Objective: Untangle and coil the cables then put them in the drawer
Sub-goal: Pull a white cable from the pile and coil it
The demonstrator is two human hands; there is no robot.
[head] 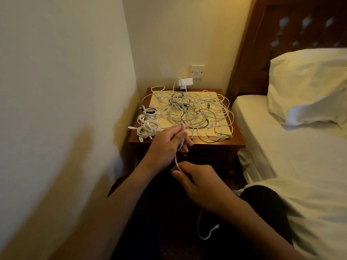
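A tangle of white, green and black cables (195,111) lies spread over the wooden nightstand (236,139). Several coiled white cables (148,126) sit bunched at its left edge. My left hand (167,145) grips a white cable (176,158) in front of the nightstand. My right hand (199,182), just below, pinches the same cable between thumb and fingers. The cable's loose end (206,233) dangles under my right forearm. The drawer front (206,152) shows dark behind my left hand, partly hidden.
A bed (291,151) with a white pillow (308,87) stands close on the right. A wall (65,91) runs along the left. A wall switch (197,71) and a white plugged-in charger (183,83) sit behind the nightstand. A pale mat (221,128) lies under the tangle.
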